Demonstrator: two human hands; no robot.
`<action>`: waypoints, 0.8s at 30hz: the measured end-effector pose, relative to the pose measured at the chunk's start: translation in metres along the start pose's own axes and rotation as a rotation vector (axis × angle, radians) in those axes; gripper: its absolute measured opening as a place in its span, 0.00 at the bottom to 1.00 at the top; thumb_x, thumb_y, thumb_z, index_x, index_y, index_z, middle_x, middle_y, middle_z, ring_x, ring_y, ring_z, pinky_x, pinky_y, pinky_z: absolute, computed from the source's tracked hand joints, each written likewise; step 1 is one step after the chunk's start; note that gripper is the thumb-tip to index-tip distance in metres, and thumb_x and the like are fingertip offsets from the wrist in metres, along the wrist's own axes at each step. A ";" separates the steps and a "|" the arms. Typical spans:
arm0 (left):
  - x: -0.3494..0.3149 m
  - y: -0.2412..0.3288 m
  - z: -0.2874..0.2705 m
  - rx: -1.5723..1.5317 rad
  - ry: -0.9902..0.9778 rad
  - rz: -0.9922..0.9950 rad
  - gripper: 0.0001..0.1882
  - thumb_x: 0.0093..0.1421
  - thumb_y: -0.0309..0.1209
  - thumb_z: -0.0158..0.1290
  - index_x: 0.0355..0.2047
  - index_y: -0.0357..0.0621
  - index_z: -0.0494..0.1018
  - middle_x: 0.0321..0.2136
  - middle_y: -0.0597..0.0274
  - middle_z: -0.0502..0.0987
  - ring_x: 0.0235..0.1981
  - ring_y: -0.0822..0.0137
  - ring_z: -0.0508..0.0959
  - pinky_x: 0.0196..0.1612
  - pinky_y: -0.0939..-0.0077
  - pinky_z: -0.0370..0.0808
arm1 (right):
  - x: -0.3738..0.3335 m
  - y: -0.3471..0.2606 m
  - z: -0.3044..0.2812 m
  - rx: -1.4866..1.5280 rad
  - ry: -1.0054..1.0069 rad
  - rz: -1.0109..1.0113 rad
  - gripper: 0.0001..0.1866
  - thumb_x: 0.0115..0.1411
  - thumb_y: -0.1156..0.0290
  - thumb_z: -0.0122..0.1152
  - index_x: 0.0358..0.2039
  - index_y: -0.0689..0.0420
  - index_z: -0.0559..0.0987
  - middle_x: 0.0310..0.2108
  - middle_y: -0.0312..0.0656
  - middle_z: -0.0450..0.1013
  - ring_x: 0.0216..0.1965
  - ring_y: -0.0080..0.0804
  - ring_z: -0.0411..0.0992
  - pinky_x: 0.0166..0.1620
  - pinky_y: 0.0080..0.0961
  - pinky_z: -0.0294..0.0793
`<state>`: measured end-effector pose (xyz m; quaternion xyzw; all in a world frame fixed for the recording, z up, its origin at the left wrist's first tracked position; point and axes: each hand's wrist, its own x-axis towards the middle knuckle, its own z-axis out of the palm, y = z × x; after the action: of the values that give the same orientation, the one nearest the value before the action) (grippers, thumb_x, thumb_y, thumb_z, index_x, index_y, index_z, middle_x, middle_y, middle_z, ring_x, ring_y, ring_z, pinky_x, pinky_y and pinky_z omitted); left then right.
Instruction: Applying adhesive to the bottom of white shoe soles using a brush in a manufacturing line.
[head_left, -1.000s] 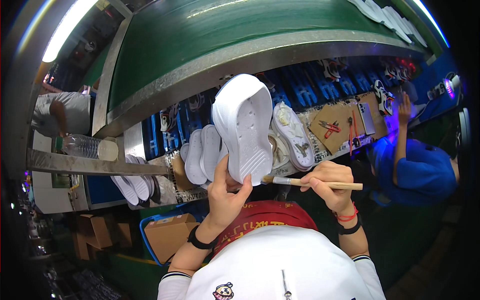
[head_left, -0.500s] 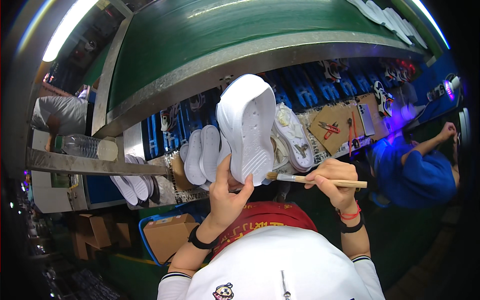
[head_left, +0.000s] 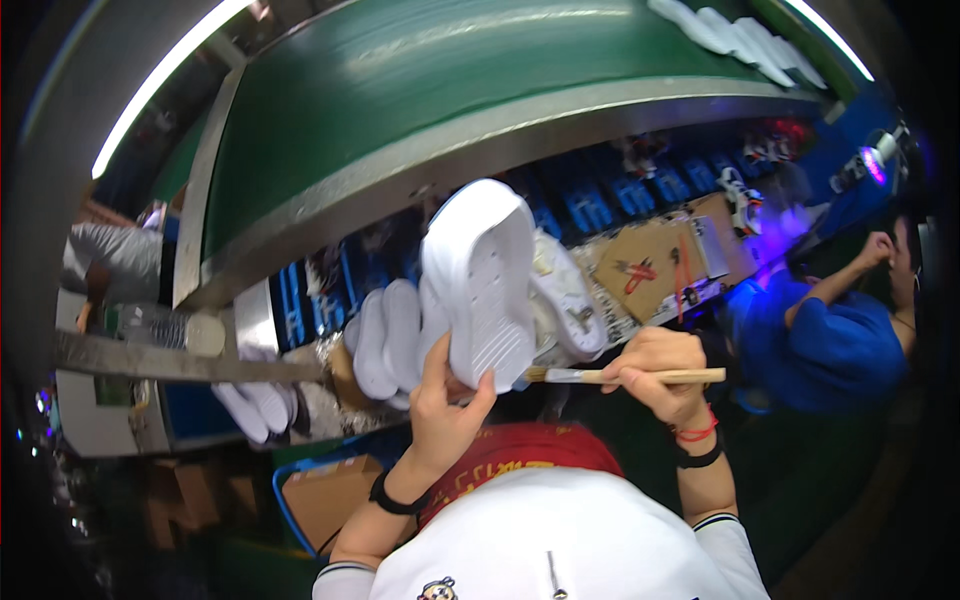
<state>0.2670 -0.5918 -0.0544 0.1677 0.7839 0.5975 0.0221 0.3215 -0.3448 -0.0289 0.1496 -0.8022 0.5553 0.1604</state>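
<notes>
My left hand (head_left: 445, 420) grips a white shoe sole (head_left: 490, 290) by its lower end, thumb and fingers on opposite sides. The sole is held up and tilted, its hollow inner face with small holes and slanted ridges toward me. Between the fingers of my right hand (head_left: 660, 372) is a flat brush with a wooden handle (head_left: 695, 377). Its bristles (head_left: 537, 376) are at the lower right edge of the sole; whether they touch it I cannot tell. Behind the held sole, several more white soles (head_left: 375, 340) stand at the left, and another white sole (head_left: 570, 300) with small things in it lies at the right.
A green conveyor belt (head_left: 430, 60) with a metal edge (head_left: 480, 135) runs across the far side. Red-handled pliers (head_left: 635, 273) lie on cardboard at the right. A person in blue (head_left: 840, 330) sits further right. A metal bar (head_left: 180, 360) crosses at left, above cardboard boxes (head_left: 185, 490).
The view has shifted and blurred slightly, with the surroundings sliding left. The sole sits a little lower and further left in the picture. Both hands keep their holds, and the brush stays at the sole's edge.
</notes>
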 end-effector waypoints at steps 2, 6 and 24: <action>0.005 0.000 0.009 -0.090 -0.039 -0.040 0.28 0.53 0.19 0.54 0.53 0.29 0.58 0.39 0.45 0.76 0.35 0.64 0.79 0.35 0.76 0.78 | -0.004 0.001 -0.004 -0.011 0.038 -0.025 0.04 0.49 0.76 0.58 0.22 0.60 0.81 0.18 0.37 0.76 0.18 0.28 0.71 0.24 0.24 0.69; 0.028 0.006 0.041 -0.318 -0.185 -0.137 0.30 0.53 0.18 0.54 0.49 0.35 0.47 0.40 0.45 0.74 0.36 0.63 0.79 0.36 0.77 0.78 | -0.034 0.004 -0.036 0.039 0.244 0.074 0.06 0.49 0.77 0.56 0.23 0.65 0.80 0.18 0.42 0.76 0.19 0.30 0.72 0.24 0.24 0.70; 0.244 0.082 0.225 -0.590 -0.411 0.006 0.32 0.56 0.22 0.53 0.57 0.36 0.50 0.44 0.52 0.69 0.19 0.76 0.69 0.18 0.85 0.66 | -0.116 0.009 -0.082 0.216 1.058 0.354 0.13 0.51 0.72 0.50 0.23 0.70 0.78 0.17 0.46 0.72 0.15 0.36 0.72 0.23 0.24 0.73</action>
<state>0.1086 -0.2936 -0.0006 0.2732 0.5561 0.7520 0.2249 0.4302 -0.2578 -0.0587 -0.2700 -0.5639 0.6520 0.4289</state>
